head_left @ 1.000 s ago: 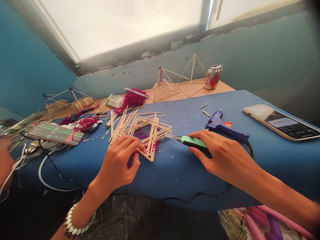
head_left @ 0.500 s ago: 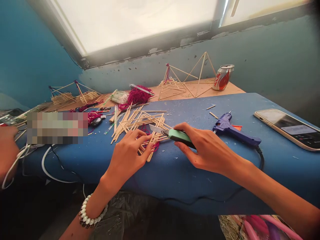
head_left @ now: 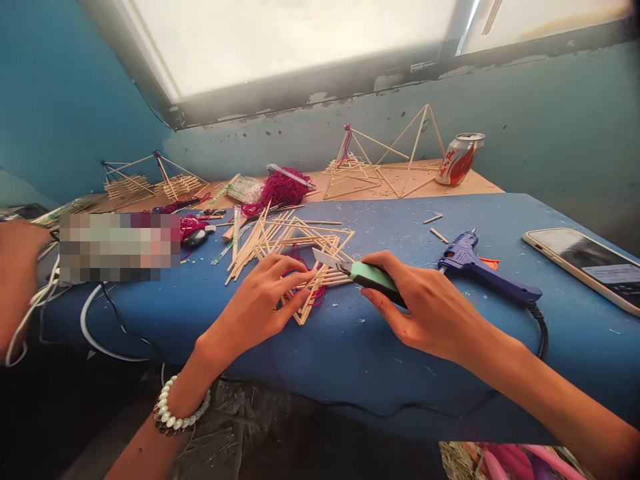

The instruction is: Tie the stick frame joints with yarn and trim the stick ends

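My right hand (head_left: 425, 303) is wrapped round a green and black utility knife (head_left: 376, 279), its blade out and pointing left. That blade lies over a layered frame of thin wooden sticks (head_left: 333, 276). At the frame's near left corner, my left hand (head_left: 257, 297) pinches the sticks between thumb and fingers. A strand of magenta yarn (head_left: 318, 297) shows under and through the frame. Just behind, loose wooden sticks (head_left: 249, 245) lie in a pile. Whether the blade edge presses on a stick, I cannot tell.
To the right lie a blue glue gun (head_left: 463, 260) with its cord and a phone (head_left: 590, 267). Behind stand a drink can (head_left: 461, 160), stick pyramids (head_left: 350, 167) and a magenta yarn ball (head_left: 285, 185). Another person's hand (head_left: 23, 267) is at far left, near white cables (head_left: 87, 327).
The camera view has shifted a little, so the table things appear further right. Both hands keep their grips, and the knife stays over the stick frame.
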`<control>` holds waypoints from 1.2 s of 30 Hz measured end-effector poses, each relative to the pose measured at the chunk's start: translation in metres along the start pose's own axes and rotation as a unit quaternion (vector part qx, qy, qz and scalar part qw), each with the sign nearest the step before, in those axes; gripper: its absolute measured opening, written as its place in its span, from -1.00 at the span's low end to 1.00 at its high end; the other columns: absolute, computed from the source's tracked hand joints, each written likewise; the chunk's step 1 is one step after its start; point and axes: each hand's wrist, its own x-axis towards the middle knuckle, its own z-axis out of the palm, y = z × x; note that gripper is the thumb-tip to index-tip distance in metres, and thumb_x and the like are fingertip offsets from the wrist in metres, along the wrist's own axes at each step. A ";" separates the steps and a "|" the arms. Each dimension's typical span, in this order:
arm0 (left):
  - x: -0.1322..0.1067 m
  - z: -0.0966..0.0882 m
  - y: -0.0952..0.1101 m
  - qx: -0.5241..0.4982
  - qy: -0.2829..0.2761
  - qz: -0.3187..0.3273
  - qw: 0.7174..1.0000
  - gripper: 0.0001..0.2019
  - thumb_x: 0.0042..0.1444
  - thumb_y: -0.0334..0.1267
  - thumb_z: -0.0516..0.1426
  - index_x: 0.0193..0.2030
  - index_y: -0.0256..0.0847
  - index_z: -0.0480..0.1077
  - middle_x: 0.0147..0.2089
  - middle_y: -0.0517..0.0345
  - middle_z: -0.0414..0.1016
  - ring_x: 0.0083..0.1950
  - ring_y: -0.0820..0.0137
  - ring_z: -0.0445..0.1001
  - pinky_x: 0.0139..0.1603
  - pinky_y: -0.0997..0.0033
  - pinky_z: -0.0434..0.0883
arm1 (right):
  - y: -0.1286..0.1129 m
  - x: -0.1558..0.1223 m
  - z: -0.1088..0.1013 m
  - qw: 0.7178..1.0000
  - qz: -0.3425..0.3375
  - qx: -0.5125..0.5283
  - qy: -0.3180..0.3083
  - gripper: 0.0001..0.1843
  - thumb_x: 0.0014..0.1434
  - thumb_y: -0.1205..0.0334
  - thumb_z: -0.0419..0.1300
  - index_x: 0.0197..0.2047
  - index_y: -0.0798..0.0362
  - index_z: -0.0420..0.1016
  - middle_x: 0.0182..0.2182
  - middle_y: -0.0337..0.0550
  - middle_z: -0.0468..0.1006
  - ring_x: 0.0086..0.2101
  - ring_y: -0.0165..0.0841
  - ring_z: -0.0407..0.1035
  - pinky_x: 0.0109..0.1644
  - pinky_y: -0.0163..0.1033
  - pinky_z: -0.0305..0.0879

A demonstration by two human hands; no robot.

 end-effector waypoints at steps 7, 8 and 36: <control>0.008 -0.021 -0.012 -0.055 -0.109 0.001 0.993 -0.65 0.51 -0.27 0.01 0.33 -0.02 0.42 0.28 0.00 0.43 0.35 0.22 0.33 0.38 0.02 0.36 | 0.003 -0.003 0.000 0.999 -0.038 0.003 0.015 -0.81 0.44 0.22 0.09 0.09 -0.01 0.26 -0.39 -0.29 0.55 -0.51 -0.30 0.42 -0.40 -0.26 0.15; 0.010 -0.024 -0.014 -0.058 -0.116 0.007 0.991 -0.65 0.51 -0.28 0.00 0.33 -0.01 0.42 0.28 0.01 0.43 0.36 0.22 0.32 0.39 0.02 0.36 | 0.003 -0.003 -0.001 0.999 -0.041 0.002 0.016 -0.81 0.44 0.23 0.09 0.09 -0.01 0.26 -0.39 -0.30 0.55 -0.51 -0.30 0.43 -0.40 -0.26 0.15; 0.013 -0.018 -0.036 -0.060 -0.078 0.046 0.994 -0.64 0.48 -0.44 -0.04 0.11 0.04 0.49 0.30 0.10 0.39 0.36 0.29 0.35 0.29 0.16 0.44 | 0.025 0.035 -0.008 0.947 0.270 -0.123 -0.123 -0.62 0.40 0.04 0.15 0.15 0.05 0.49 -0.04 0.07 0.67 -0.04 0.03 0.54 -0.20 -0.09 0.27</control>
